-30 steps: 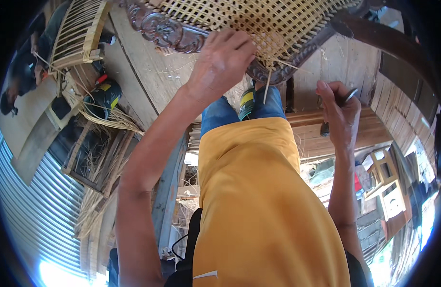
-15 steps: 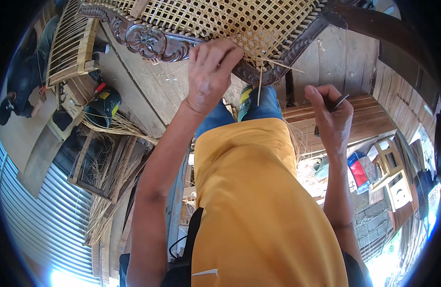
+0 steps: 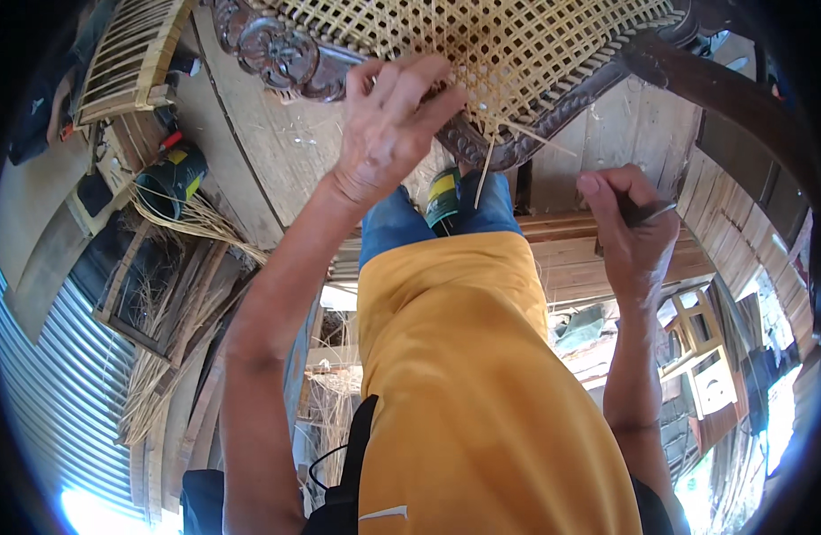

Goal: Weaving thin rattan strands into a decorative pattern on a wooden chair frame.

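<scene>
A carved dark wooden chair frame (image 3: 281, 55) with a woven cane seat (image 3: 553, 53) fills the top of the view. My left hand (image 3: 388, 120) is at the seat's near edge, its fingers curled down over the weave; what they pinch, if anything, is hidden. Two loose cane strands (image 3: 487, 174) stick out from the near corner of the weave, one hanging down and one pointing right. To the right, apart from the chair, my right hand (image 3: 638, 223) is closed round a slim dark metal tool (image 3: 651, 212), whose pointed end shows past the fingers.
A curved dark chair arm (image 3: 714, 85) reaches across the upper right. At left are a dark green can (image 3: 172, 183) beside bundled cane strips (image 3: 205, 223), and a slatted cane piece (image 3: 130, 58). Another person's arm (image 3: 58, 111) shows at far left. Wooden floorboards (image 3: 241, 134) lie below the chair.
My view has shifted, so the chair sits a little higher and further right. The right hand has moved slightly right and down, still holding the tool. The left fingers stay at the seat edge.
</scene>
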Demonstrator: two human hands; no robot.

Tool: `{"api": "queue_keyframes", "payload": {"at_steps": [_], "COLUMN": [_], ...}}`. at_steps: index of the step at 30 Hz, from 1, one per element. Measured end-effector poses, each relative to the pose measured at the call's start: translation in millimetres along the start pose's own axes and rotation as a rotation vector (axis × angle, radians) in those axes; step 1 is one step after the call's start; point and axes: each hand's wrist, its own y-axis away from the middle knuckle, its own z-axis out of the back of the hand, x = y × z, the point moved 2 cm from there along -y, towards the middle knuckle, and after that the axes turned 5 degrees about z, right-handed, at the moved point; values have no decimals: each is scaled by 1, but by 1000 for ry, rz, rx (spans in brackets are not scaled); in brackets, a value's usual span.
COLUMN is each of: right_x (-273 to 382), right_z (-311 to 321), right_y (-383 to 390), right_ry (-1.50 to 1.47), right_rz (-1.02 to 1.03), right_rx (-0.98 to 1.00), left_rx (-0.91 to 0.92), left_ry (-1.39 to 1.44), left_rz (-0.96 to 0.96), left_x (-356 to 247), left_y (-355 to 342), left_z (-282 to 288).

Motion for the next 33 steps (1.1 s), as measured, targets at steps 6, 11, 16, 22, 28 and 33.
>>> {"api": "queue_keyframes", "payload": {"at_steps": [6,11,16,22,28,33], "right_x": [11,20,24,20,23,17], "right_z": [1,-18,-52,-69,-71,-69], "right_y": [-4,-23,-42,-50,-58,-60], "right_ry": [34,149,208,313,353,420], "right_rz": [73,177,201,245,257,181], "right_rx": [48,101,230,264,328,462], "left_rx": [-68,-337,-373,-162,-139,78], "left_ry": [46,1083,1363,1166,987,1352], "left_rz": [145,1110,1289,1355,1361,1315], "left_x": [-11,-15,-24,-34,-35,-40], "left_y": [-25,9,34,27,24,19], "left_z": [32,34,15,5,7,16]}}
